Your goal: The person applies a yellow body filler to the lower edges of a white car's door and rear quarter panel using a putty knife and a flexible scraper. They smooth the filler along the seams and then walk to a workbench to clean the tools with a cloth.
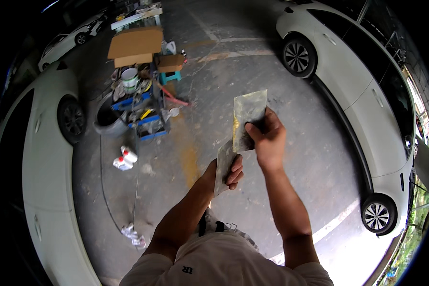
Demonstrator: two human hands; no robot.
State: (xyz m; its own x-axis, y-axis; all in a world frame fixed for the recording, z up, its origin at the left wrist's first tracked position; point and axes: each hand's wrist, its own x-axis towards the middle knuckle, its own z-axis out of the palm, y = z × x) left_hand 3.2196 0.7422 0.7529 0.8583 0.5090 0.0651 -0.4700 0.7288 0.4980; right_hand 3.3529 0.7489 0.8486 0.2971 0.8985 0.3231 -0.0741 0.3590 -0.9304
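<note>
My right hand (pixel 270 143) pinches a flat, rectangular putty scraper (pixel 250 107) between thumb and fingers. The plate is greyish, with dark smears near the thumb and yellow paste along its left edge. Lower and to the left, my left hand (pixel 234 172) is wrapped round a second grey, rectangular scraper (pixel 222 167), tilted so that it looks narrower. Its palm and thumb are mostly hidden behind that plate. The lower corner of the right scraper comes close to the top of the left one; whether they touch I cannot tell.
White cars stand on the left (pixel 47 143) and right (pixel 352 95). At the far left-centre, a cart (pixel 152 133) carries tools, a tin (pixel 129 78) and cardboard (pixel 136 43), beside a grey bucket (pixel 110 119). White bottles (pixel 124 162) and a hose (pixel 105 195) lie on the concrete floor.
</note>
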